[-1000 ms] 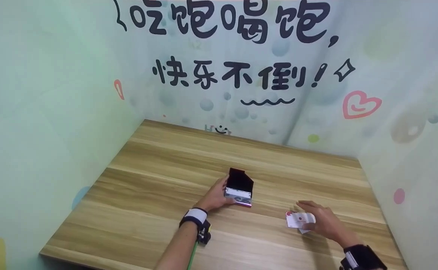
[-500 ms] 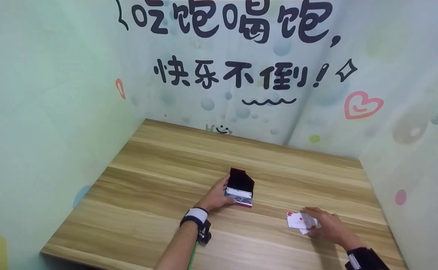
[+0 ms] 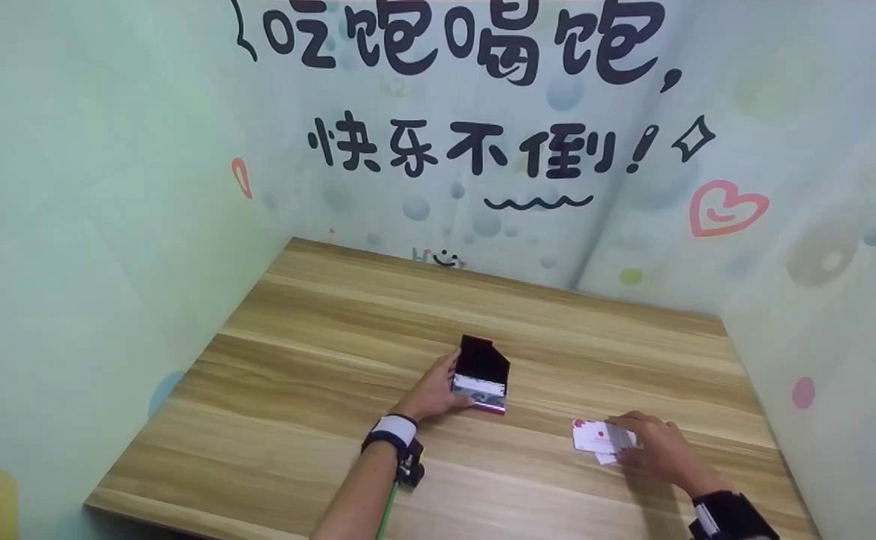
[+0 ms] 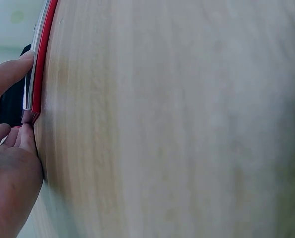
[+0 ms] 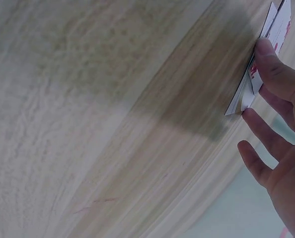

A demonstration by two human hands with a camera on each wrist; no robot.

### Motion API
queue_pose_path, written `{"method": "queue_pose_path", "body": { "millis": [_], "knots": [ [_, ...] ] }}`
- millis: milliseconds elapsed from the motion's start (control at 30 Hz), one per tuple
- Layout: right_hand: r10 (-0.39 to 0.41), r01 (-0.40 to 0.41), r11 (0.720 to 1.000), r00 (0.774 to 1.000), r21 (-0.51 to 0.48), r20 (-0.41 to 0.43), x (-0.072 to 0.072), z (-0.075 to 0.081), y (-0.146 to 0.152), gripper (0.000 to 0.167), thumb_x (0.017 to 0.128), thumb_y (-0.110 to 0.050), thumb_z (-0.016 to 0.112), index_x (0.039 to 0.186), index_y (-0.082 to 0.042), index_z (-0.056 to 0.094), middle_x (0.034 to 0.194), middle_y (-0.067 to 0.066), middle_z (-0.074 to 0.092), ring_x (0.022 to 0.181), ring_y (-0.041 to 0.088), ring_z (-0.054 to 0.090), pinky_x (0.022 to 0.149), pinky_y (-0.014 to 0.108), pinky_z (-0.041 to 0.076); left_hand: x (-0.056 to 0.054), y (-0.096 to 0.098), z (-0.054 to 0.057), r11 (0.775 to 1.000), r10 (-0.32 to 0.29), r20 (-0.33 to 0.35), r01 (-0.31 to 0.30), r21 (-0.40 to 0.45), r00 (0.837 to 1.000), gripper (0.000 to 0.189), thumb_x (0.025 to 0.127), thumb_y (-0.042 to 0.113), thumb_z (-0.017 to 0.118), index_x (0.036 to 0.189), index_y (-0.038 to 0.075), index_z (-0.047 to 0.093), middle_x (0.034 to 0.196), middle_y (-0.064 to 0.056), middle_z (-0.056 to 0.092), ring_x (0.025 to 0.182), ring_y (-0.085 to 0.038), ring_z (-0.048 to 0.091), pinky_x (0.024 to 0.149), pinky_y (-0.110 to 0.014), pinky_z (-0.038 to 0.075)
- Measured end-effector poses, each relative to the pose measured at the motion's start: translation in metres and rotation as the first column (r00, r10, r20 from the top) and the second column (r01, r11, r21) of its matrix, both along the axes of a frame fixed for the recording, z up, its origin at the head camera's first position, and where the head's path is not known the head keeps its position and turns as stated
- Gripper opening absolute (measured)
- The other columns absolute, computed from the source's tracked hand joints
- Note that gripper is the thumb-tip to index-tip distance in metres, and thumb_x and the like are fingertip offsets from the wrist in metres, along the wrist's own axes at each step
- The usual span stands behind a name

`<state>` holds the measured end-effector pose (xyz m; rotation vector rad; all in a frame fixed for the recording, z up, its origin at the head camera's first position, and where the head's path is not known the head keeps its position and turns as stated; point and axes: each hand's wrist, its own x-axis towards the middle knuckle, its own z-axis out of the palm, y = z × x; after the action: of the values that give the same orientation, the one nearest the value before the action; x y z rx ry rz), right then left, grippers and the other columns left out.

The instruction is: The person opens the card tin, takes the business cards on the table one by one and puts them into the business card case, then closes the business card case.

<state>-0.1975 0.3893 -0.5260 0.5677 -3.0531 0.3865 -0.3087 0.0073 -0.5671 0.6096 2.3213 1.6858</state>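
My left hand (image 3: 430,391) grips a flip-top card case (image 3: 481,361) by its left side on the table. The lid stands raised, showing a black inside, with a silvery front and a whitish strip below it. In the left wrist view, the thumb presses on the edge of the red-and-silver case (image 4: 39,74). To the right, my right hand (image 3: 659,448) pinches white business cards (image 3: 590,436) with red corner prints, one askew beneath another. The right wrist view has the thumb on the cards (image 5: 283,25), while two other fingers are spread apart below.
Both hands work over a wood-grain table (image 3: 318,352) with its back edge against a printed wall cloth (image 3: 423,217). Cloth walls also rise at the left and right sides. The right hand is near the table's right edge.
My right hand has shifted slightly right, and the top card, bent in its fingers earlier, now looks flatter with more of its face showing. The left hand and card case stay put.
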Motion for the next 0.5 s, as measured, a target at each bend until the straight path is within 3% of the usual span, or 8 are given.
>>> {"method": "queue_pose_path", "body": {
  "millis": [300,367,500],
  "knots": [
    [-0.036,0.037,0.999,0.999,-0.025,0.034,-0.0021,0.0019,-0.0050,0.054,0.077,-0.019,0.082,0.125,-0.001,0.066,0.112,0.016,0.069,0.101,0.039,0.066,0.088,0.075,0.047,0.0014,0.0001,0.0010,1.000,0.003,0.000,-0.003,-0.005,1.000,0.098,0.077,-0.004,0.078,0.155,-0.009,0.018,0.156,-0.034,0.030,0.145,-0.047,0.035,0.124,-0.050,0.032],
    [-0.043,0.044,0.999,0.999,-0.030,0.029,-0.0027,0.0021,-0.0055,0.055,0.076,-0.020,0.083,0.125,-0.001,0.066,0.108,0.014,0.070,0.098,0.035,0.067,0.087,0.071,0.049,0.0012,0.0001,0.0013,1.000,0.002,0.004,-0.002,0.002,1.000,0.098,0.077,-0.004,0.078,0.155,-0.009,0.018,0.156,-0.034,0.030,0.145,-0.047,0.035,0.124,-0.050,0.032],
    [-0.025,0.025,0.999,1.000,-0.047,-0.009,-0.0052,0.0023,-0.0057,0.057,0.073,-0.018,0.085,0.123,0.001,0.067,0.103,0.011,0.070,0.089,0.027,0.067,0.080,0.052,0.055,-0.0001,-0.0006,0.0008,1.000,0.002,0.011,-0.002,-0.002,1.000,0.099,0.078,-0.002,0.078,0.156,-0.008,0.018,0.157,-0.033,0.029,0.145,-0.046,0.035,0.124,-0.049,0.032]
  ]
}}
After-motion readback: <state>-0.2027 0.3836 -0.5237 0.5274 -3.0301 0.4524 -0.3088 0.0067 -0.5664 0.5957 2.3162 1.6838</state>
